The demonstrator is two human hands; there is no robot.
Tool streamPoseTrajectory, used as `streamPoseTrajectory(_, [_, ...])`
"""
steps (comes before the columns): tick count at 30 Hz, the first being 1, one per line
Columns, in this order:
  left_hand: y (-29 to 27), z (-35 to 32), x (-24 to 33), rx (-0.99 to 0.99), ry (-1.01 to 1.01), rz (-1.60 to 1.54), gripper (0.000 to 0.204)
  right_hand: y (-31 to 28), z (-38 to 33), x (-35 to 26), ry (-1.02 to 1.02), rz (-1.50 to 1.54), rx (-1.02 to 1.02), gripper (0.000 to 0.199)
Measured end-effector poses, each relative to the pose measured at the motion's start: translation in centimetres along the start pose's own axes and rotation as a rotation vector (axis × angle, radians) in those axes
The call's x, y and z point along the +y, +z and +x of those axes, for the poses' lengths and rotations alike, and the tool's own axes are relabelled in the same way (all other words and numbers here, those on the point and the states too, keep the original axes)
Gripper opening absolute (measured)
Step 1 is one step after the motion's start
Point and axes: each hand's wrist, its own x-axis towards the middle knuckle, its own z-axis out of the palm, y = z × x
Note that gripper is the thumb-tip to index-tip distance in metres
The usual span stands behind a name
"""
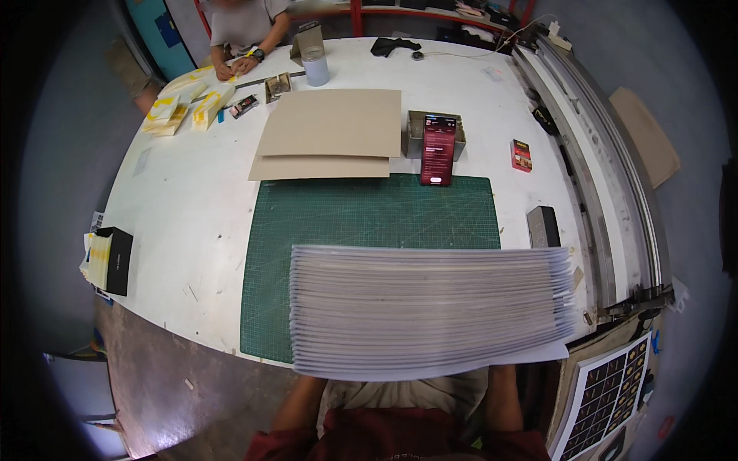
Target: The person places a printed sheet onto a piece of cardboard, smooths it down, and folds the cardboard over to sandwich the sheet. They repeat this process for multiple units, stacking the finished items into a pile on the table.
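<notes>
Grey-white card sheets, fanned into a stepped stack [430, 311], lie across the near edge of the green cutting mat [361, 223] and overhang the table's front rim toward our body. We note that the fan exposes one edge of every sheet, an arrangement that in our judgement lets sheets be taken off one by one.

Our two forearms come up from the lower edge and pass beneath the stack; the left hand and the right hand are both hidden under it. We cannot tell whether the fingers are released, clenched or gripping the sheets. From the way the forearms run under the overhang, we judge that the hands support it from below.

Beyond the hidden fingers, at the far edge of the mat, a dark red phone [438, 150] stands tilted against a small open box [434, 131], screen toward us. To the left of it lie two large brown boards [330, 131], one on the other. To the right of the stack, near the mat's corner, sits a dark grey block [543, 225], and farther off a small red packet [521, 154].

Well apart at the far left corner, another person's hands [238, 67] work among yellow and white folded pieces [184, 104]. A black box [115, 260] rests at the table's left rim.
</notes>
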Motion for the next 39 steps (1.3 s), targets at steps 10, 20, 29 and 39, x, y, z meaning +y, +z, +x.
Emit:
streamPoseTrajectory(10, [0.5, -0.2, 0.0, -0.042, -0.050, 0.053, 0.056, 0.3, -4.8, 3.3, 0.033, -0.100, 0.060, 0.062])
streamPoseTrajectory(20, [1.1, -0.3, 0.2, -0.063, -0.066, 0.068, 0.059, 0.2, -4.0, 4.4, 0.006, -0.139, 0.050, 0.060])
streamPoseTrajectory(29, [1.1, 0.0, 0.8, -0.101, -0.052, 0.091, 0.062, -1.2, -1.5, 4.7, -0.032, -0.172, -0.010, 0.057])
streamPoseTrajectory(39, [3.8, 4.4, 2.2, -0.142, -0.066, 0.141, 0.070, -2.0, -1.2, 6.2, -0.093, -0.306, -0.056, 0.055])
